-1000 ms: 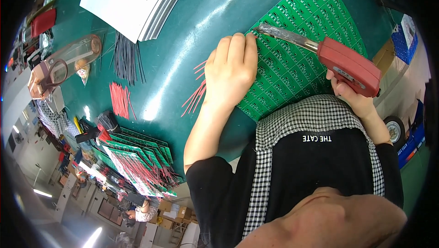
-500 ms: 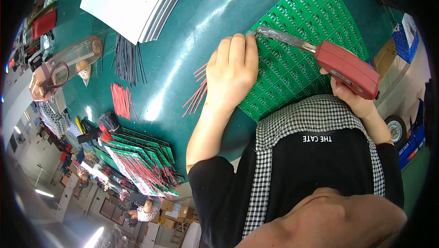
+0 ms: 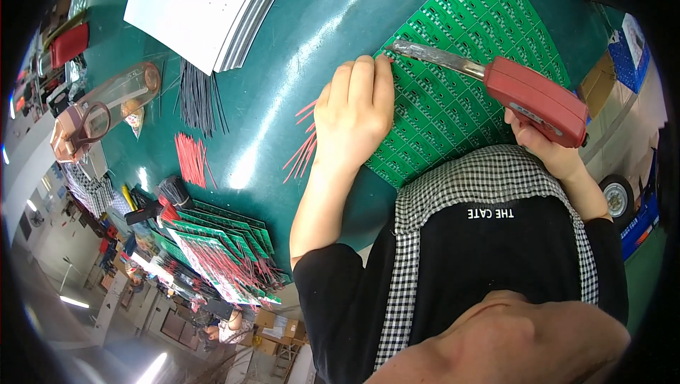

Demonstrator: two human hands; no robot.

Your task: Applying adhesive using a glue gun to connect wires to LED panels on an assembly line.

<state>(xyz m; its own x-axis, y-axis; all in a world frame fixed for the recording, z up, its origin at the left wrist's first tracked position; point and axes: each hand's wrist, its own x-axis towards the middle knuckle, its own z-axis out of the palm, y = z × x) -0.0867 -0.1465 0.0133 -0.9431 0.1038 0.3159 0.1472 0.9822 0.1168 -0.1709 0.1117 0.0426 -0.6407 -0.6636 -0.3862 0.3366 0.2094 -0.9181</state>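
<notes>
A large green circuit board panel (image 3: pixel 489 37) lies on the dark green table (image 3: pixel 304 30). My left hand (image 3: pixel 354 111) rests flat on the panel's left edge, fingertips pinching a thin red wire against the board, with more red wires (image 3: pixel 301 150) under the palm. My right hand (image 3: pixel 545 147) grips a red-handled soldering tool (image 3: pixel 531 97). Its metal tip (image 3: pixel 411 49) points left and almost touches my left fingertips.
Loose red wires (image 3: pixel 191 161) and black wires (image 3: pixel 195 97) lie to the left. A stack of white sheets (image 3: pixel 205 1) sits at the top. Finished green boards with red wires (image 3: pixel 227 249) pile up at lower left, beside a clear tape dispenser (image 3: pixel 106 104).
The soldering tool has shifted slightly left, its tip moving closer to my left fingertips. My left hand stays on the panel edge.
</notes>
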